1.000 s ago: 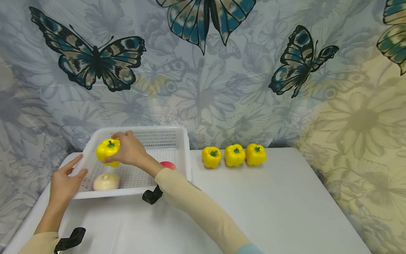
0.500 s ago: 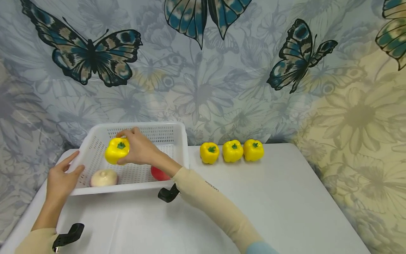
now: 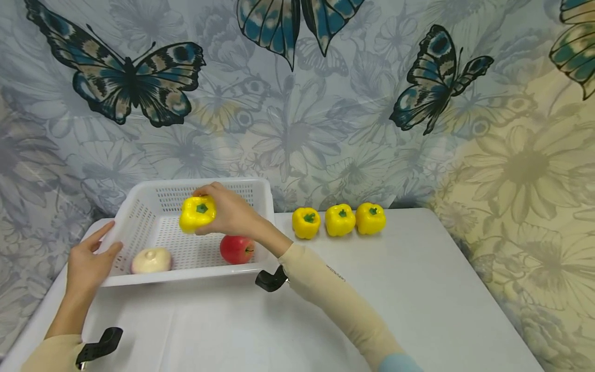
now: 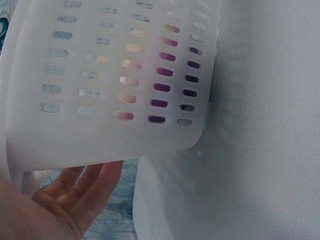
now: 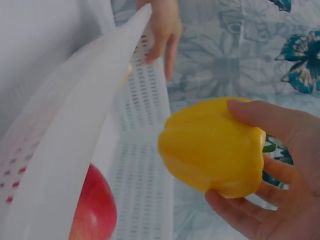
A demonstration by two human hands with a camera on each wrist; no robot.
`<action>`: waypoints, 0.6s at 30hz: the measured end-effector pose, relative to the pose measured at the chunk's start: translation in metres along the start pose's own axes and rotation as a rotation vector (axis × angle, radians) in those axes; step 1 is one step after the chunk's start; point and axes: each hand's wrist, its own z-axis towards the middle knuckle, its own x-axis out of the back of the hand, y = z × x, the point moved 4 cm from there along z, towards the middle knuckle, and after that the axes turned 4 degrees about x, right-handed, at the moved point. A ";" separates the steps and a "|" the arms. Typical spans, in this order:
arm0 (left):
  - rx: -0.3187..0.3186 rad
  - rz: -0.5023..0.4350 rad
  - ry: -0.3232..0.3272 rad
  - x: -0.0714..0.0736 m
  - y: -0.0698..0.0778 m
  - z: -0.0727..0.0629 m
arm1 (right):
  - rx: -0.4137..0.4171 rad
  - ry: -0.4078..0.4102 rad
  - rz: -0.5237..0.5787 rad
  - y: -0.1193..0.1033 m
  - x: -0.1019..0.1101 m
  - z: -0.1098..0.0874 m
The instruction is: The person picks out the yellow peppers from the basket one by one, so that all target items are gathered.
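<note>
Over on the left, left hand (image 3: 90, 261) with straight fingers laid against the near-left corner of the white basket (image 3: 144, 219), steadying, not clutching; wrist view confirms the open palm (image 4: 60, 200) just under the perforated wall (image 4: 115, 75). Thin plastic there, probably flexible and very light, so likely to skate on the smooth table (image 3: 418, 289) unless braced like this.

Just right of that hand, inside the basket, a pale onion (image 3: 151, 260) on the floor, untouched. Further right, up in the air above the basket floor: yellow pepper (image 3: 197, 213), stem up, wrapped by the right hand (image 3: 232, 212). From the wrist, thumb across the top shoulder and fingers (image 5: 240, 212) curled beneath the pepper (image 5: 212, 145), a firm cupping hold around the body. Glossy, lobed skin, so probably slippery; looks light and hollow, maybe a rigid replica, cannot tell. Best purchase judged to be across the broad shoulders, as now, not by the small green stem.

Below and right of the grip, red apple (image 3: 237, 249) resting on the basket floor. Well right of the grip, outside the basket, three more yellow peppers (image 3: 339, 219) in a row on the table.
</note>
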 end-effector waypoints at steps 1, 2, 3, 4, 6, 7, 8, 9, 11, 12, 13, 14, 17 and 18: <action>0.002 0.015 0.008 0.000 -0.002 0.001 | -0.004 0.008 0.002 0.002 0.003 -0.002; 0.003 0.016 0.009 0.000 -0.002 0.002 | -0.008 0.015 -0.003 0.003 0.005 -0.004; 0.002 0.017 0.008 -0.001 -0.003 0.002 | -0.013 0.021 -0.009 0.005 0.008 -0.006; 0.003 0.019 0.006 -0.001 -0.003 0.001 | -0.019 0.026 -0.012 0.007 0.011 -0.007; 0.006 0.006 -0.007 0.000 -0.001 -0.001 | -0.026 0.033 -0.022 0.011 0.016 -0.010; 0.007 0.014 -0.007 0.001 0.000 -0.003 | -0.027 0.035 -0.027 0.012 0.019 -0.012; 0.005 0.003 -0.017 0.002 0.002 -0.004 | -0.025 0.037 -0.027 0.014 0.022 -0.013; 0.004 0.008 -0.016 0.002 0.003 -0.005 | -0.023 0.039 -0.025 0.015 0.024 -0.014; 0.006 0.010 -0.014 0.002 0.003 -0.005 | -0.023 0.051 -0.017 0.018 0.029 -0.017; 0.004 0.010 -0.014 0.002 0.002 -0.004 | -0.020 0.058 -0.014 0.020 0.031 -0.018; -0.004 0.030 -0.001 0.001 -0.001 0.000 | -0.021 0.065 -0.008 0.021 0.033 -0.020; -0.004 0.022 -0.001 0.000 -0.003 0.002 | -0.020 0.074 -0.001 0.023 0.035 -0.022; 0.003 0.040 0.016 -0.002 -0.011 0.010 | -0.024 0.090 0.007 0.028 0.041 -0.027; 0.002 0.038 0.018 -0.003 -0.012 0.012 | -0.023 0.094 0.011 0.029 0.043 -0.028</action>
